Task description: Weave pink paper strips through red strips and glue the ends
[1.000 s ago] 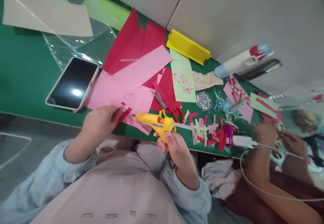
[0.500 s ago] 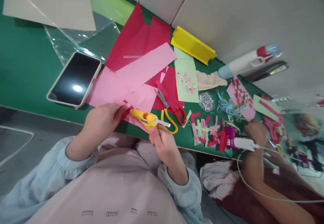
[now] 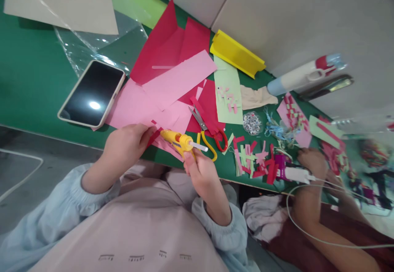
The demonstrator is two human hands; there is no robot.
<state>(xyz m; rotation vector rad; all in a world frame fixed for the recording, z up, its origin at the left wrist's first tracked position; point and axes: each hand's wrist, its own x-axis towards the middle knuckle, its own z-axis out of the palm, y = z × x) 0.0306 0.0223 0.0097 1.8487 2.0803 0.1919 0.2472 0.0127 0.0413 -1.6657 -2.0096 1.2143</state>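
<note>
My right hand (image 3: pixel 201 169) is closed around the handle of a yellow glue gun (image 3: pixel 177 139), from whose back end a white glue stick pokes out. The gun's nozzle is beside my left hand (image 3: pixel 127 142), which pinches a small red paper strip (image 3: pixel 153 136) at the table's front edge. Pink paper sheets (image 3: pixel 129 104) lie just beyond both hands. Scissors (image 3: pixel 201 126) with red and yellow handles rest open on red paper, close to the glue gun.
A phone (image 3: pixel 91 93) lies left of the papers. Yellow folded card (image 3: pixel 237 53), a bag of googly eyes (image 3: pixel 252 123), cut paper strips (image 3: pixel 246 157) and a bottle (image 3: pixel 295 76) are to the right. Another person's hand (image 3: pixel 312 161) works near a white plug with a cable.
The view has shifted slightly. My hands keep nearly the same hold, with the glue gun and the red strip still close together.
</note>
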